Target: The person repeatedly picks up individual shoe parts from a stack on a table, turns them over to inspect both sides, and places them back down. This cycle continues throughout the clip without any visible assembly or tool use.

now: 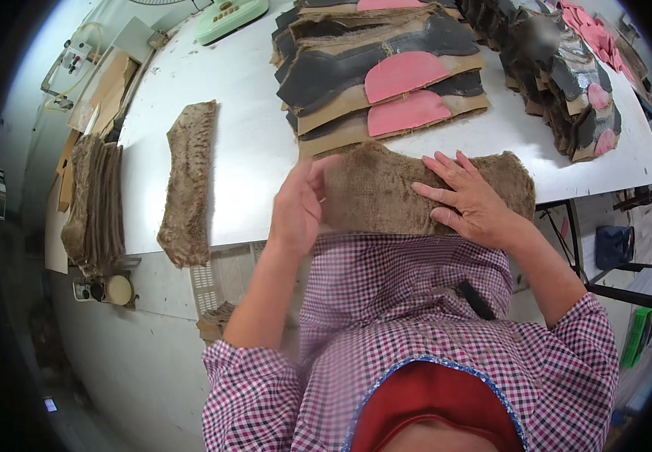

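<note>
A brown fur-like piece (371,192) lies lengthwise along the near edge of the white table, in front of me. My right hand (469,200) rests flat on its right half, fingers spread. At its left end is my left hand (298,207), turned on its side, with the fingers loosely bent and apart against the edge of the piece. Some of the left fingertips are blurred. Beyond the hands lies a stack of layered pieces (333,79), dark grey and tan with pink rounded patches (409,113).
A single fur strip (188,181) overhangs the table (243,173) edge at left, beside a stack of similar strips (94,203). Another long pile (567,90) stretches along the right. A light green scale (230,19) sits at the far left.
</note>
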A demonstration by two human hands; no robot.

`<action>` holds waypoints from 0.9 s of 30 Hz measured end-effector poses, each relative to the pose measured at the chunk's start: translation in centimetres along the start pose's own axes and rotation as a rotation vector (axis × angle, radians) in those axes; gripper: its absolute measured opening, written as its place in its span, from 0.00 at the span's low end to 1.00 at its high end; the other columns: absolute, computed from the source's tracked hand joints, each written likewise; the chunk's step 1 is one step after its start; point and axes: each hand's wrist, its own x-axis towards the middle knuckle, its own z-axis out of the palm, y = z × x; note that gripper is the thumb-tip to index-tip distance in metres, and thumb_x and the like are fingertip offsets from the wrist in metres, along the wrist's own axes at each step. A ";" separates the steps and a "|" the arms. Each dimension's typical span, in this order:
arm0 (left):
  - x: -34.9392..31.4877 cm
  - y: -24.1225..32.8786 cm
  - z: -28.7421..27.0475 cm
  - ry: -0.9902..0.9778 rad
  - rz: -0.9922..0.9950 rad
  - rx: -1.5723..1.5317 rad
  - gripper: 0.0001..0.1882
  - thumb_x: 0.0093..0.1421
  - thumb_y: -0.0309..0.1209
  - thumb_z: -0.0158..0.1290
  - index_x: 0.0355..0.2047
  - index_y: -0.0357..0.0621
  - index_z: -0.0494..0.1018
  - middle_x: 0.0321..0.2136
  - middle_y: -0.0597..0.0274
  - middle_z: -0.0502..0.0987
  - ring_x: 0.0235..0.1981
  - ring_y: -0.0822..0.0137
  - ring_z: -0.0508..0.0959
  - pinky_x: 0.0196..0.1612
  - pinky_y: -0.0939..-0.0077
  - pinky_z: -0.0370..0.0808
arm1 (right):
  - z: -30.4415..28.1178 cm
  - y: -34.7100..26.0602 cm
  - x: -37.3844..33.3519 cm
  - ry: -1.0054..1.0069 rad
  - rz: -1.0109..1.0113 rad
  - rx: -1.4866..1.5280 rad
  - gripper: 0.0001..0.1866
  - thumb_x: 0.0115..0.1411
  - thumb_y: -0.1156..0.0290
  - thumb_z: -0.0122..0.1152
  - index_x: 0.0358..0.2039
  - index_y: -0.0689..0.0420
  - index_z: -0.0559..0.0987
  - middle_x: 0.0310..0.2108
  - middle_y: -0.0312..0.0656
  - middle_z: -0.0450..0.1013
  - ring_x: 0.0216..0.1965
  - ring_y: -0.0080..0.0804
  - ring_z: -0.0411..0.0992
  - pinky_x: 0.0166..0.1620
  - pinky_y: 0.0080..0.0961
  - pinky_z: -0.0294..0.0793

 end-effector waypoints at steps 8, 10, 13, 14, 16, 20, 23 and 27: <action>4.0 -0.8 -1.9 0.154 0.368 1.141 0.05 0.56 0.25 0.59 0.29 0.36 0.75 0.23 0.65 0.75 0.25 0.76 0.71 0.30 0.81 0.70 | 0.0 0.1 0.1 -0.011 0.005 -0.010 0.26 0.64 0.51 0.49 0.60 0.42 0.69 0.67 0.46 0.51 0.69 0.42 0.44 0.70 0.42 0.32; 4.4 -1.8 -2.3 0.191 0.619 1.282 0.04 0.55 0.24 0.58 0.29 0.35 0.75 0.23 0.64 0.75 0.25 0.75 0.72 0.30 0.80 0.70 | -0.1 0.0 0.1 0.000 0.000 0.004 0.25 0.63 0.53 0.51 0.60 0.43 0.69 0.67 0.47 0.52 0.69 0.42 0.45 0.70 0.42 0.33; 3.7 -1.3 -1.0 0.224 0.349 1.275 0.06 0.54 0.27 0.58 0.28 0.37 0.74 0.28 0.53 0.77 0.31 0.54 0.77 0.37 0.64 0.73 | 0.0 0.1 -0.1 0.013 0.006 0.007 0.26 0.62 0.53 0.53 0.60 0.43 0.70 0.66 0.47 0.53 0.69 0.43 0.46 0.70 0.42 0.33; 3.6 -1.4 -1.0 0.245 0.372 1.258 0.06 0.53 0.26 0.58 0.29 0.37 0.74 0.28 0.53 0.77 0.31 0.55 0.77 0.37 0.65 0.73 | 0.1 0.1 0.0 0.021 0.005 0.007 0.25 0.62 0.53 0.53 0.59 0.43 0.70 0.66 0.47 0.53 0.69 0.43 0.46 0.70 0.42 0.33; 3.7 -1.7 -0.8 0.265 0.419 1.216 0.05 0.53 0.25 0.58 0.30 0.38 0.74 0.28 0.53 0.77 0.31 0.56 0.77 0.37 0.65 0.73 | 0.1 0.0 -0.3 0.035 0.014 -0.028 0.27 0.62 0.52 0.52 0.59 0.46 0.70 0.66 0.47 0.53 0.69 0.42 0.46 0.70 0.41 0.34; 3.5 -2.3 -0.8 0.238 0.459 1.264 0.08 0.54 0.22 0.55 0.37 0.40 0.74 0.29 0.56 0.76 0.33 0.57 0.76 0.38 0.67 0.73 | 2.0 -2.1 0.3 0.077 0.091 -0.152 0.33 0.62 0.47 0.49 0.61 0.57 0.65 0.66 0.48 0.54 0.69 0.40 0.47 0.70 0.40 0.36; 3.0 -2.8 -0.2 0.252 0.719 1.534 0.08 0.55 0.21 0.53 0.37 0.40 0.74 0.35 0.57 0.76 0.38 0.58 0.75 0.40 0.67 0.73 | 2.9 -2.8 -0.1 0.126 0.096 -0.173 0.39 0.62 0.45 0.47 0.62 0.65 0.62 0.66 0.49 0.54 0.69 0.39 0.47 0.70 0.39 0.37; 2.4 -3.3 4.1 0.279 1.094 1.654 0.12 0.57 0.17 0.49 0.41 0.39 0.75 0.44 0.50 0.73 0.47 0.54 0.73 0.50 0.63 0.71 | 2.6 -2.4 -0.3 0.153 0.066 -0.163 0.41 0.61 0.43 0.47 0.62 0.66 0.60 0.65 0.50 0.55 0.69 0.39 0.47 0.70 0.39 0.38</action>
